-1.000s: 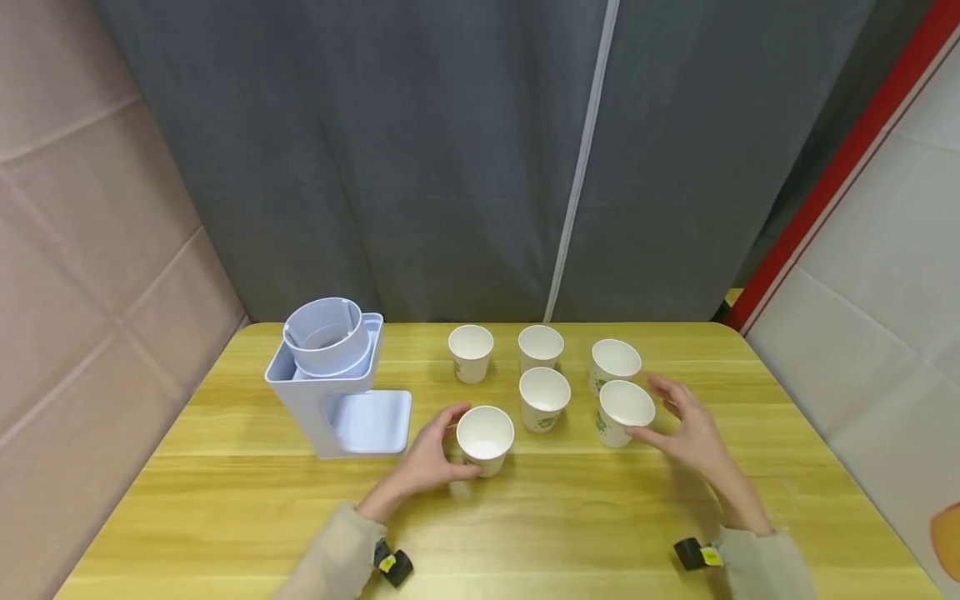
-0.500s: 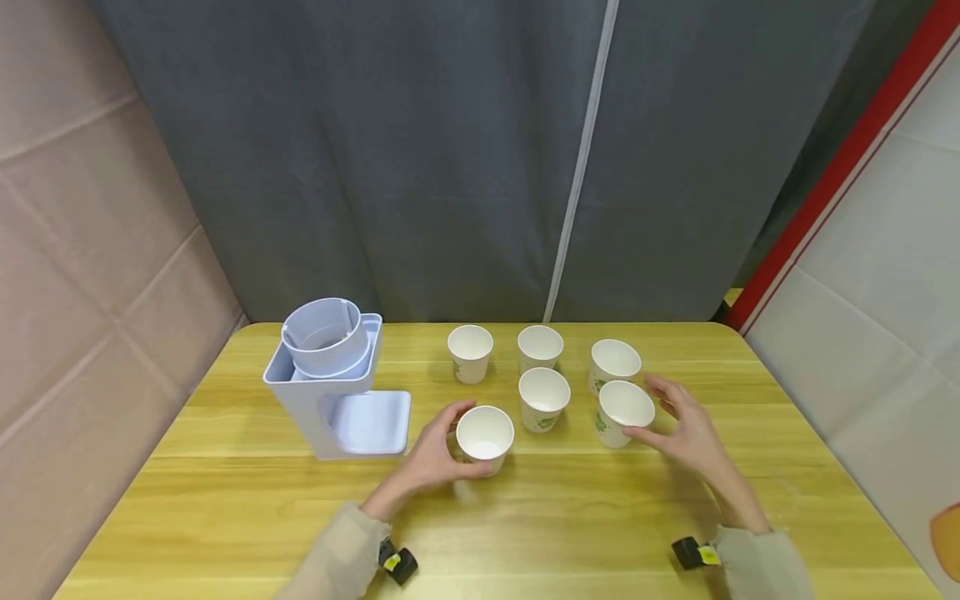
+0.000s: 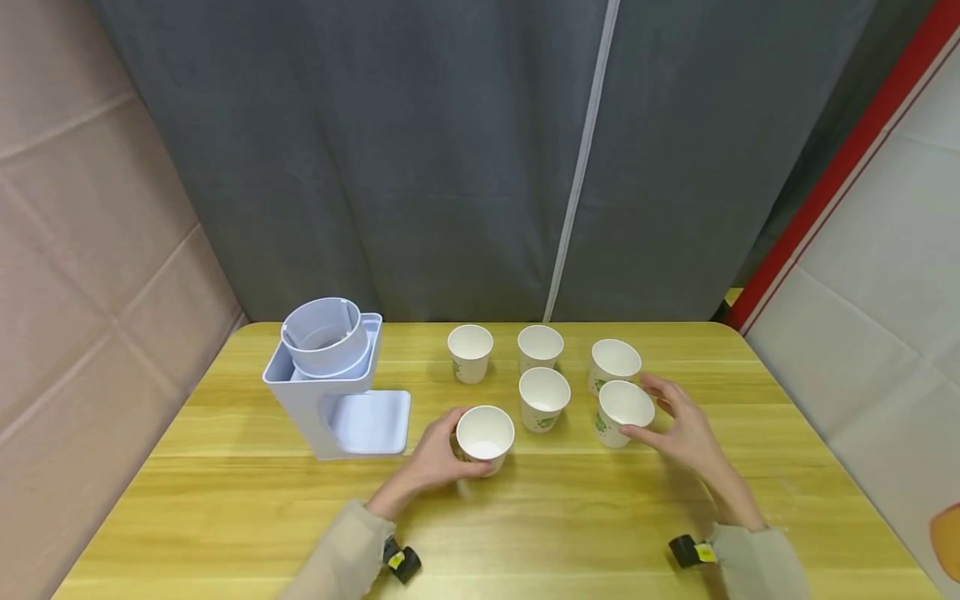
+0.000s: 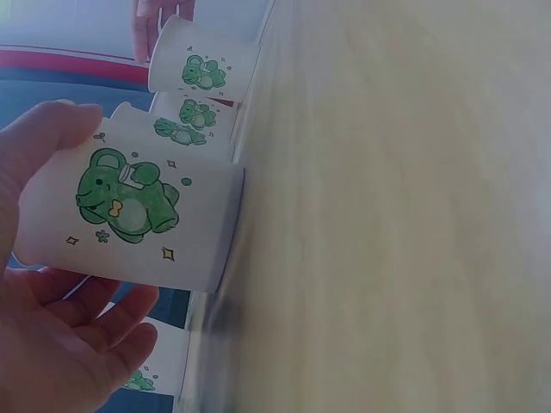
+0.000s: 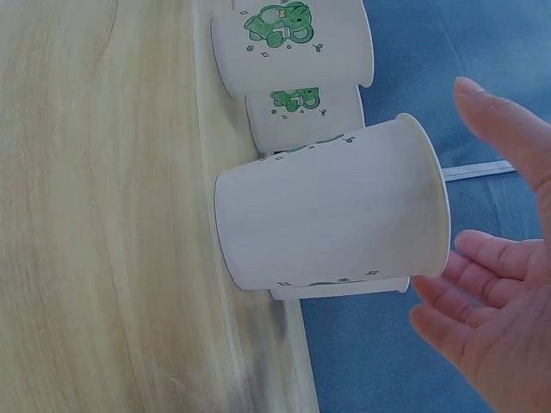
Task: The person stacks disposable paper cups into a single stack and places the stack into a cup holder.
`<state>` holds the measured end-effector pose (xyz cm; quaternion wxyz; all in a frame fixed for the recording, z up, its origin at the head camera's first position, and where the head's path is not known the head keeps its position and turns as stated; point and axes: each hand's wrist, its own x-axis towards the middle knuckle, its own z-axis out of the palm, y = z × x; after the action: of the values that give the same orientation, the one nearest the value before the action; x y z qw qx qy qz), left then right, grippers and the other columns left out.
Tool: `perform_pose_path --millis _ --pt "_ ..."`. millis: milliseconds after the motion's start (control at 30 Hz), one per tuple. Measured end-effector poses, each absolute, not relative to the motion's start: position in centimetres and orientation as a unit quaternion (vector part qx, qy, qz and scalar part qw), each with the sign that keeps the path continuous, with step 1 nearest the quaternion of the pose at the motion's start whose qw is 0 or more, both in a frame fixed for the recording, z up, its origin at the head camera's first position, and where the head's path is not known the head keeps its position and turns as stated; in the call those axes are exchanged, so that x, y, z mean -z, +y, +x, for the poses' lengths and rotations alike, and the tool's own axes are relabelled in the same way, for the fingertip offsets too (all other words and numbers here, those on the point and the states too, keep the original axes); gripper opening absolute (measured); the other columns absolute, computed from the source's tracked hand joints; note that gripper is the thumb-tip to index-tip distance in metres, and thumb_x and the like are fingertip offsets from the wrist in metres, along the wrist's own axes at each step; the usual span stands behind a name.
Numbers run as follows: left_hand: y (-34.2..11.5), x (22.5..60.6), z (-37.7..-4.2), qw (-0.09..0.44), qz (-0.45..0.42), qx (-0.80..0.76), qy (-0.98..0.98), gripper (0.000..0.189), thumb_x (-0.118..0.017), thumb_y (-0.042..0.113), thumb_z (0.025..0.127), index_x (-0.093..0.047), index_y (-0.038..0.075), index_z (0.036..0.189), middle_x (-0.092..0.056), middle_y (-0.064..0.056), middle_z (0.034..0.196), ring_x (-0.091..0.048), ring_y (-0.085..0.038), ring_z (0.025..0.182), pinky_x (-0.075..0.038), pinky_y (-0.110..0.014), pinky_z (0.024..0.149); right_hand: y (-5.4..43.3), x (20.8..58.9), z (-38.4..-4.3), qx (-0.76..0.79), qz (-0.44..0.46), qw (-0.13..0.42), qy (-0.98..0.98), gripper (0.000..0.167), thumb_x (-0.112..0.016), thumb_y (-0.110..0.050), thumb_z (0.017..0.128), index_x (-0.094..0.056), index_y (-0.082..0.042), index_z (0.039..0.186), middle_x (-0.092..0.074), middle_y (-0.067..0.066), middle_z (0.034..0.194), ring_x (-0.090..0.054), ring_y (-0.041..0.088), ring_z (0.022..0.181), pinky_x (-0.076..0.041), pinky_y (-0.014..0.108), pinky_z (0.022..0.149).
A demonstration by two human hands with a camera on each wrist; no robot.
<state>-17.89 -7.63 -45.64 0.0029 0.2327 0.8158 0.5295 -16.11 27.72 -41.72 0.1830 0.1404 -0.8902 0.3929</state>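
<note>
on the table (image 3: 570, 525), the left front cup (image 3: 486, 435) is half-ringed by the left hand (image 3: 438, 457), whether pinched cannot be told, and the right front cup (image 3: 624, 408) by the spread right hand (image 3: 688, 432).

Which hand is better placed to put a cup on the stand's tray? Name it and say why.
Likely the left hand: it is around the front cup, close to the tray; the right hand is at another cup, farther from the tray.

Head view looks down from above; low, close wrist views share the cups (image 3: 544, 405).
</note>
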Motion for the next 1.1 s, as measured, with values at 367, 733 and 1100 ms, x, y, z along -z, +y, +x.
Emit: perform_pose_path --millis 367,733,1100 --pt "-7.7 45.4 -17.8 -0.004 0.244 -0.518 0.820 0.069 -0.088 0.016 0.058 -0.056 -0.001 0.117 -0.062 -0.009 0.109 -0.058 -0.026 0.100 -0.046 -0.041 0.090 27.3 41.8 -16.4 -0.391 0.122 0.151 -0.899 0.076 -0.085 -0.008 0.065 -0.045 0.011 0.126 -0.052 0.026 0.117 -0.050 0.040 0.108 -0.043 0.054 0.090" --pt "-7.7 45.4 -17.7 0.002 0.239 -0.522 0.819 0.068 -0.088 0.017 0.059 -0.057 0.000 0.117 -0.062 -0.009 0.109 -0.058 -0.025 0.100 -0.046 -0.040 0.090 27.3 42.2 -17.0 -0.390 0.102 0.131 -0.906 0.075 -0.085 -0.013 0.066 -0.046 0.010 0.127 -0.052 0.028 0.119 -0.049 0.042 0.108 -0.044 0.058 0.087" --pt "-7.8 45.5 -17.8 -0.001 0.242 -0.525 0.816 0.067 -0.087 0.016 0.060 -0.057 0.000 0.118 -0.063 -0.009 0.109 -0.058 -0.026 0.101 -0.045 -0.041 0.091 27.4 42.6 -17.3 -0.399 0.091 0.123 -0.904 0.074 -0.084 -0.015 0.067 -0.046 0.008 0.126 -0.052 0.026 0.119 -0.050 0.040 0.107 -0.043 0.058 0.088"
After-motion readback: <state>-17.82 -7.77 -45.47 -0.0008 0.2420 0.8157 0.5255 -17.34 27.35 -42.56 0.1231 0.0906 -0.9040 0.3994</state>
